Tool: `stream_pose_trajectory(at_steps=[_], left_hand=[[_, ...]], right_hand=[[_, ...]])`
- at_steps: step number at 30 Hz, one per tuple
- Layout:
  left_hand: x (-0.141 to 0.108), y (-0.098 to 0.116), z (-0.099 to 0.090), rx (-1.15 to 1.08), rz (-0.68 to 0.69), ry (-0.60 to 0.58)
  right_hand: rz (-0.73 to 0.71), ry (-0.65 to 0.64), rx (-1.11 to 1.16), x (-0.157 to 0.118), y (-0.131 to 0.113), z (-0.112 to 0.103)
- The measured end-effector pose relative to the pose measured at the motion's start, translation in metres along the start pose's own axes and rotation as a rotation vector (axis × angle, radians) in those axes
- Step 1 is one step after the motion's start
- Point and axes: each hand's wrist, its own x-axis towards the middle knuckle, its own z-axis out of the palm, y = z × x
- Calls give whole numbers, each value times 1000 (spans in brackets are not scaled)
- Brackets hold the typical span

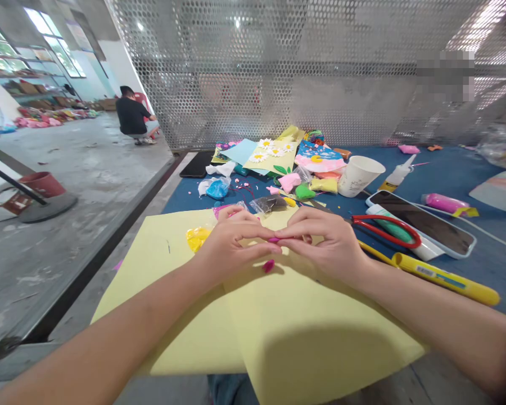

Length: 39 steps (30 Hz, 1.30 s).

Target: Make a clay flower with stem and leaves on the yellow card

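Observation:
A small piece of magenta clay (274,240) is pinched between the fingertips of my left hand (236,239) and my right hand (320,236), which meet above the yellow paper (185,332). Just below them on the paper lies a second magenta clay piece (269,266). Beside my left hand is a yellow clay packet (197,238). Beyond my fingers sits a clear bag with dark clay (272,203). Red-handled scissors (417,239) lie by my right wrist, their blades mostly hidden.
Behind are a white paper cup (360,175), a daisy card (274,152), clay packets and a black phone (195,165). At right lie another phone (425,222), a glue bottle (398,174) and a yellow tube (447,279). A person (135,115) squats far left.

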Motion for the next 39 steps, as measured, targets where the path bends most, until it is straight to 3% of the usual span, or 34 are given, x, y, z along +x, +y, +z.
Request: stream_pose_trajectory(at_steps=[4, 9, 17, 39], left_hand=[[0, 1, -2, 36, 88, 97], [0, 4, -4, 99, 137, 156], [-1, 5, -3, 177, 116, 177], [-1, 2, -3, 187, 196, 183]], right_hand=[[38, 33, 10, 1, -2, -1], [56, -34, 2, 2, -2, -3], [45, 31, 2, 2, -6, -2], [-58, 27, -25, 1, 0, -2]])
